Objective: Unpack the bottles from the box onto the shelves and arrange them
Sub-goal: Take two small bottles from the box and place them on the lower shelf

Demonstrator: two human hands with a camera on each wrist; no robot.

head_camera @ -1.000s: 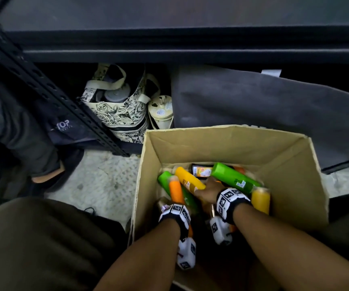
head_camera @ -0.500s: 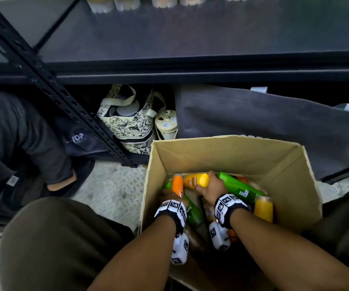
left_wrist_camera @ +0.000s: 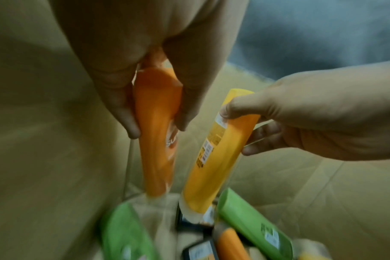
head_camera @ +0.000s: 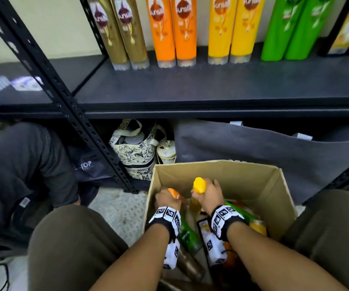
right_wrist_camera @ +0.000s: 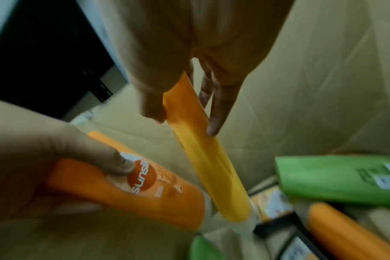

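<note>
An open cardboard box [head_camera: 253,179] sits on the floor between my knees, with several green, orange and yellow bottles lying inside. My left hand [head_camera: 166,199] grips an orange bottle [left_wrist_camera: 156,133] [right_wrist_camera: 127,190] near its top, cap end down. Beside it my right hand [head_camera: 209,196] grips a yellow bottle [head_camera: 198,184] [right_wrist_camera: 203,154] [left_wrist_camera: 220,158], also cap down. Both bottles hang just above the pile. A green bottle [right_wrist_camera: 336,179] [left_wrist_camera: 254,221] lies under them. On the dark shelf [head_camera: 211,89] above stand pairs of brown, orange, yellow and green bottles.
A black perforated shelf post [head_camera: 64,101] slants down to the left of the box. Under the shelf sit a floral bag [head_camera: 135,152], a pale jar [head_camera: 166,152] and grey fabric [head_camera: 263,152]. Another person in dark clothes [head_camera: 22,164] crouches at the left.
Both hands have lifted their bottles upright out of the pile. My head has tilted up, bringing the shelf with standing bottles into view.
</note>
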